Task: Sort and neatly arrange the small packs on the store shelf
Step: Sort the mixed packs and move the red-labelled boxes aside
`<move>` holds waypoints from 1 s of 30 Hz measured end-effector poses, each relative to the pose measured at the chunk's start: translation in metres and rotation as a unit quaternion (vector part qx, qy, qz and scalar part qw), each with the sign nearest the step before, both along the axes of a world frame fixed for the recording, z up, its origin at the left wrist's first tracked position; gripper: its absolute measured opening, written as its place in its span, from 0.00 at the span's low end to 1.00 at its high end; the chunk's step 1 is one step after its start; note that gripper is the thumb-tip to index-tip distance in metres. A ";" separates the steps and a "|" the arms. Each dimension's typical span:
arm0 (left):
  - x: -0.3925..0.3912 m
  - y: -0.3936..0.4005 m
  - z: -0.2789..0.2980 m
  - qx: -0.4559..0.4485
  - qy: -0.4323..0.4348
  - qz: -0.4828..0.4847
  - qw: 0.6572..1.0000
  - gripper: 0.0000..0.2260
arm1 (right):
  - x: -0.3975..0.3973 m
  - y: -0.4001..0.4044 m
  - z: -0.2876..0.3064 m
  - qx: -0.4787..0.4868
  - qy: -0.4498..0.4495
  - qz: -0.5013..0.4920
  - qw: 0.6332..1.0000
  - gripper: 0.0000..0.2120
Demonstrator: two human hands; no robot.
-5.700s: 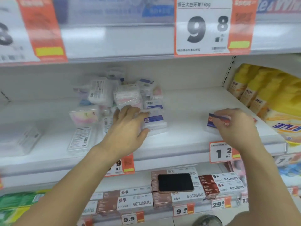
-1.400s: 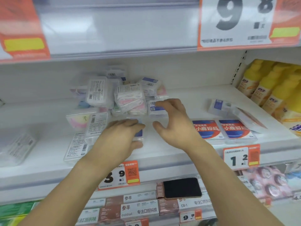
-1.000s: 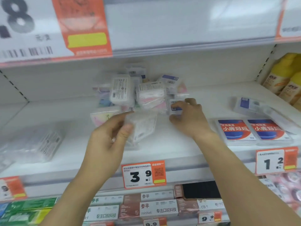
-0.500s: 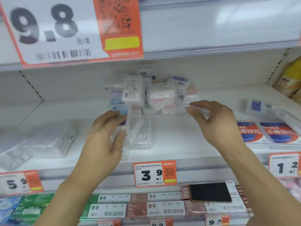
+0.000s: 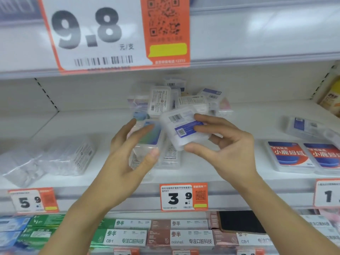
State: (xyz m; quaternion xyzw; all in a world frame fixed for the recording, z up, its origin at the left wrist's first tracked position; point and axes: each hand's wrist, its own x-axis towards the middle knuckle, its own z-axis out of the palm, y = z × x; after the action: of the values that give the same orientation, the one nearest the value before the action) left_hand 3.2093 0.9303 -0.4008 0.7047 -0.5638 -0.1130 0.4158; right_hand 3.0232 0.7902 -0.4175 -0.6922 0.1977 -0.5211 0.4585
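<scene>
Two packs up: clear flat plastic blue-labelled pack (image 5: 184,130) pinched in right hand (image 5: 228,144), long axis tilted toward left hand (image 5: 128,153) gripping green-faced clear pack (image 5: 150,134) just beside.

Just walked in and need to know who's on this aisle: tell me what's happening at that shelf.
A person is sorting small clear packs on a white store shelf. The right hand holds up a clear pack with a blue label. The left hand grips another clear pack just beside it. Behind them a jumbled pile of packs waits at the back, while two red-and-blue packs lie flat side by side at the right.
</scene>
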 end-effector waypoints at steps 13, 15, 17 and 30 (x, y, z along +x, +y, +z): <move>-0.001 0.013 0.010 -0.229 0.260 0.148 0.926 0.17 | 0.062 0.016 0.037 -0.169 0.133 -0.140 0.967 0.19; 0.006 0.015 0.005 -0.214 0.282 0.164 0.921 0.16 | 0.097 -0.010 0.050 -0.125 0.238 -0.161 0.950 0.27; 0.013 0.017 0.001 -0.202 0.307 0.176 0.914 0.15 | 0.128 -0.034 0.055 -0.109 0.390 -0.169 0.899 0.37; 0.060 0.031 0.011 -0.192 0.415 0.168 0.873 0.14 | 0.107 -0.057 0.092 0.161 0.128 0.073 0.976 0.22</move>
State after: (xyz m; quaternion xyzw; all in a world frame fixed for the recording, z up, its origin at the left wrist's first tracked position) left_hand 3.2690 0.9611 -0.3900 0.5837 -0.2231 -0.2132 0.7510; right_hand 3.1302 0.7335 -0.3251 -0.6832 0.2851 -0.3546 0.5712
